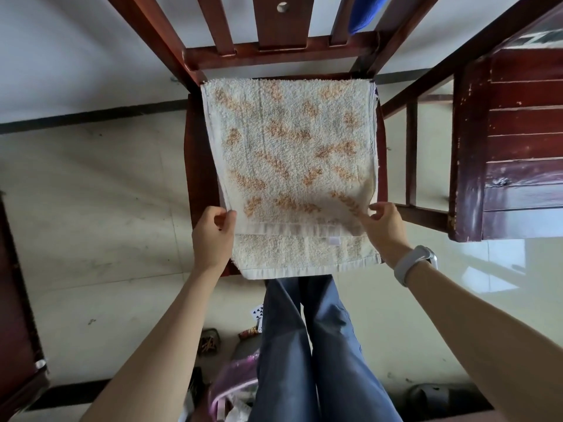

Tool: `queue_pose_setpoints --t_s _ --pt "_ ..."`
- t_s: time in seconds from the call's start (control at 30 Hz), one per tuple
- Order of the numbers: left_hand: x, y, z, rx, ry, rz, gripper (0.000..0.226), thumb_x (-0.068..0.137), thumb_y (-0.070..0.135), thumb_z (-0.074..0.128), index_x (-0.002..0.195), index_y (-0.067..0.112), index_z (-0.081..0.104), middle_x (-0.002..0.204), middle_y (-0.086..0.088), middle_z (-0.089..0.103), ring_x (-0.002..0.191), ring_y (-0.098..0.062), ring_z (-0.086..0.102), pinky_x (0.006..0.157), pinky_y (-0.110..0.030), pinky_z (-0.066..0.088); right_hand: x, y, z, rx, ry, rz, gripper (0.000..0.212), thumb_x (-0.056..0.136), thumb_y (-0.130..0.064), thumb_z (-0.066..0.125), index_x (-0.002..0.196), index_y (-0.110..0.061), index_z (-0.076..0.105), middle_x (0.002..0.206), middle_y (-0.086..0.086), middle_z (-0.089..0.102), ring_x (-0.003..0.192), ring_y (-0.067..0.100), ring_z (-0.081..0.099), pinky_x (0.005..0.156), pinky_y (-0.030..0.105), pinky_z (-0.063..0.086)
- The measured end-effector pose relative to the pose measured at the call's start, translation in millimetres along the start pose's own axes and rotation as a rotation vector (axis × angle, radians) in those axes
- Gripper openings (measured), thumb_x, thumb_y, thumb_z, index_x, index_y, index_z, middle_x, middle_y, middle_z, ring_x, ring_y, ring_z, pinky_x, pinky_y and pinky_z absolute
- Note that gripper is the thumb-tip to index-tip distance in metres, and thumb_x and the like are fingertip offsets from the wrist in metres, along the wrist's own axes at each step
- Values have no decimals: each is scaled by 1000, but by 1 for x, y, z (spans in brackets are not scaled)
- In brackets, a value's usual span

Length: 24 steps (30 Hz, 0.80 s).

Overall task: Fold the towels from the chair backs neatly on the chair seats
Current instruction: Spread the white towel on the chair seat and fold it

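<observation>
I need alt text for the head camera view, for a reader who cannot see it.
A person's left hand and right hand pinch the side edges of a cream towel with an orange pattern, spread over a dark red wooden chair seat. The towel's near end overhangs the seat's front edge. A blue cloth hangs on the chair back.

Looks like a home, prob. a dining rm: dark red wooden chair point(198, 153) w/ slatted back, matching worn wood table point(518, 141) beside it, pale tiled floor point(100, 208), slippers point(438, 397) and playing cards point(256, 313) lying on the floor.
</observation>
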<state>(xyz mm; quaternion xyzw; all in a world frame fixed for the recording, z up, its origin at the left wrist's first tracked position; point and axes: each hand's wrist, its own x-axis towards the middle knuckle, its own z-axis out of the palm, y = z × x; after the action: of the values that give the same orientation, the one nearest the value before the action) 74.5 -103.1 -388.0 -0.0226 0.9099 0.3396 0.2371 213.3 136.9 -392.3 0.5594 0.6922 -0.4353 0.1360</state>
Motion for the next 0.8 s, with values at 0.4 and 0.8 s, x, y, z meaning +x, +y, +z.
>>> queue_pose_setpoints --t_s 0.4,0.8 --pt "-26 -19 -33 -702 -142 -503 10 90 14 55 85 9 63 82 -3 68 73 -12 63 62 -20 53 -25 24 -19 248 287 -58 9 91 -14 44 88 -12 53 67 -5 53 57 8 48 44 7 38" --pt "-48 -31 17 -161 5 -294 6 84 10 58 79 11 61 81 5 59 76 -9 54 76 -28 41 -30 64 1 -64 77 166 17 86 -9 52 90 6 59 75 13 56 81 32 53 58 33 37"
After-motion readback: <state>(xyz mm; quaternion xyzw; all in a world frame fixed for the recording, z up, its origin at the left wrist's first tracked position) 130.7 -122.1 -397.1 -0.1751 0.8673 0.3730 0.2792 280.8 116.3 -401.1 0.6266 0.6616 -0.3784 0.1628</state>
